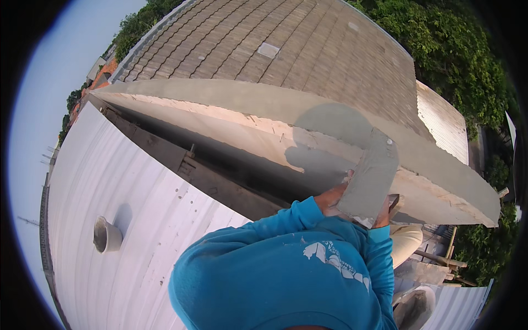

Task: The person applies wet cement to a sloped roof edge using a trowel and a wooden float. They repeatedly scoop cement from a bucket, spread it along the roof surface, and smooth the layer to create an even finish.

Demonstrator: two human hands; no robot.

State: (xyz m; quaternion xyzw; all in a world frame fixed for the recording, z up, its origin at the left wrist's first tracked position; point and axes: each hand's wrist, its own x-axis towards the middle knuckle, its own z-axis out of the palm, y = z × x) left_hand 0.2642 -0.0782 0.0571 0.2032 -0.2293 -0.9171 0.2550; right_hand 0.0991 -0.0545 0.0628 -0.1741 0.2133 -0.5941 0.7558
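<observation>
While the ledge (pixel 220 93) looks coated on top, its rough front seemingly unfinished, the left hand (pixel 331 199) curls its fingers round a mortar-smeared board (pixel 371 179) by it, the right hand (pixel 381 216) too hidden to tell.

left grip (pixel 330 200) and right grip (pixel 381 216) partly behind grey board (pixel 372 177), lower-right tub (pixel 430 300) cut off below

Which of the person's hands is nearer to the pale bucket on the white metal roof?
Left. The left hand, at the left edge of the grey board, is right of the bucket; the right hand, by the board's lower right edge, is farther right.
</observation>
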